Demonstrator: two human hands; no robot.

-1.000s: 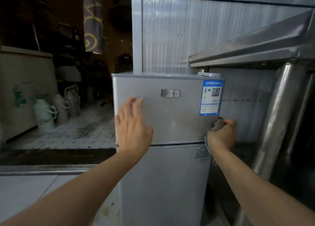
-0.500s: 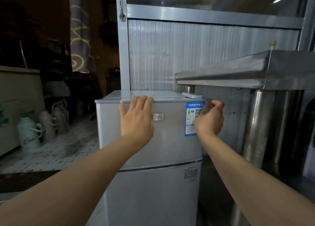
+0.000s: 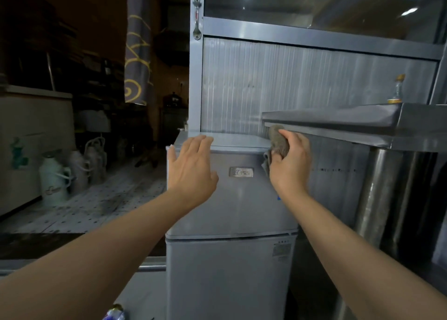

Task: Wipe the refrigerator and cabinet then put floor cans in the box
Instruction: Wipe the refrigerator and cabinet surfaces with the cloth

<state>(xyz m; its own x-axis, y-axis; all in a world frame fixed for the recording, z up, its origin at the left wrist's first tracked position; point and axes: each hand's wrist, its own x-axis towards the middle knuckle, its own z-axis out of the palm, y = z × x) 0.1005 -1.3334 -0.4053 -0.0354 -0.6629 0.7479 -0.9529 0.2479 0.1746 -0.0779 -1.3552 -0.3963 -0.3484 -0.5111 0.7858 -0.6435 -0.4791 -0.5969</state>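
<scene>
Fridge (image 3: 232, 199) is standing in the middle of the frame, under the cabinet (image 3: 302, 87), and the wiping step looks to be in hand. At left centre, the left hand (image 3: 191, 167) is spreading its fingers flat, holding nothing, by the door's top edge. Right of it, the right hand (image 3: 289, 160) is curling its fingers round a rag (image 3: 278, 138) at the upper right corner. Next, I judge, the rag is needing a sweep across the top. A can (image 3: 115, 313) is showing at the bottom edge; no box is in view.
</scene>
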